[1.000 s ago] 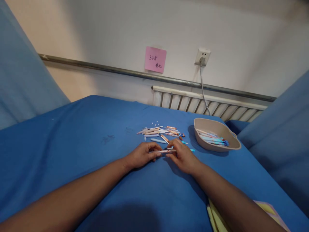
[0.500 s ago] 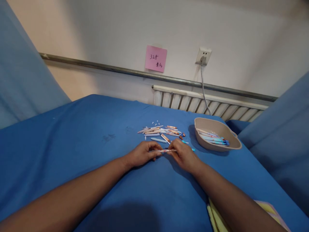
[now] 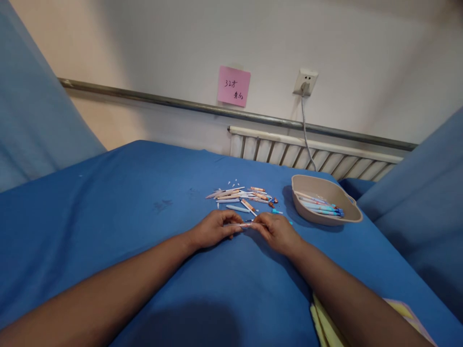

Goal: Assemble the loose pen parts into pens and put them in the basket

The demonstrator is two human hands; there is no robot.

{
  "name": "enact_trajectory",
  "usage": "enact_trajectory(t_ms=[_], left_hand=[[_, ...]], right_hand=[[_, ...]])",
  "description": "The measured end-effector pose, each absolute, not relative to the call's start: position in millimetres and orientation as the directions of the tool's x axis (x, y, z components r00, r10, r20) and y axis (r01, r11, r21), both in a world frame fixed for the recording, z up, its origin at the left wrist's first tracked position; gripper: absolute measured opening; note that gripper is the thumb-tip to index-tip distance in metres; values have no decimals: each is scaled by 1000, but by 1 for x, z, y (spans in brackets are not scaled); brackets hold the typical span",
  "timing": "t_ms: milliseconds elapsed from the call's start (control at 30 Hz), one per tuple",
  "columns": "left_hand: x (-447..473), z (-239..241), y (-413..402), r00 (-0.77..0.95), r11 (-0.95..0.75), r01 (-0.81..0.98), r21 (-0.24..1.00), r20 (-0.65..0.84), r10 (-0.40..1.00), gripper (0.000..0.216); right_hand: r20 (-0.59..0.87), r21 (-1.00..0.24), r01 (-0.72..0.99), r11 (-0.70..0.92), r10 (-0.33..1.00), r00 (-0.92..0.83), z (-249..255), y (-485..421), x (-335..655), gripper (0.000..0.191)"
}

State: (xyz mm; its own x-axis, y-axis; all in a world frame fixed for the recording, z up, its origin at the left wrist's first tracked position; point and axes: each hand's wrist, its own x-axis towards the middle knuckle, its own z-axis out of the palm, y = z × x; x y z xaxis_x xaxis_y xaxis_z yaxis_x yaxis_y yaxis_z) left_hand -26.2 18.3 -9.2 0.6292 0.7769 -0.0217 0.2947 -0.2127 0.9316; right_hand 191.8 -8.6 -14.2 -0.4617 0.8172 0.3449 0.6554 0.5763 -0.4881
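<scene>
Between my two hands lies a slim pen (image 3: pixel 247 225), held level just above the blue cloth. My left hand (image 3: pixel 216 228) pinches its left end with thumb and fingers. My right hand (image 3: pixel 276 232) grips the right part, and the fingers hide most of that end. Just beyond the hands, a loose heap of pen parts (image 3: pixel 231 193) is spread on the cloth: pale barrels, white refills, orange-patterned pieces and several tiny white tips (image 3: pixel 233 183). A light blue barrel (image 3: pixel 237 208) lies nearest my left hand. Close to my right hand is a small turquoise piece (image 3: pixel 277 211).
A beige basket (image 3: pixel 352 218) holding several pens (image 3: pixel 320 206) stands to the right. A yellow cloth (image 3: pixel 325 324) lies under my right forearm. Blue cloth (image 3: pixel 144 193) covers the table. Behind it are a radiator (image 3: pixel 275 149), a metal pipe and a plugged-in socket (image 3: pixel 306 82).
My right hand's fingers have shifted slightly along the pen toward my left hand, covering more of it. The left hand and the parts on the cloth stay nearly the same.
</scene>
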Motion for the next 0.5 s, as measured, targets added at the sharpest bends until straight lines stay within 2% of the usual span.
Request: enact_trajectory(t_ms=[67,167,267,400,500], left_hand=[[-26,-10,19,631,-215,300,929,-25,776,26],[-27,-10,19,616,-201,295,934,-25,788,27],[-27,-10,19,604,-184,286,940,-29,796,28],[-27,-10,19,623,-187,277,943,-27,782,26],[-27,-10,19,625,-182,268,946,-27,780,26]], right_hand=[[329,-519,667,534,845,-421,-14,-9,192,21],[394,-530,644,552,833,-389,-13,-10,191,28],[434,-483,616,622,781,-449,-13,-10,192,14],[325,-451,691,565,825,-462,-12,-9,193,22],[281,-503,713,489,872,-401,-11,-10,192,25]])
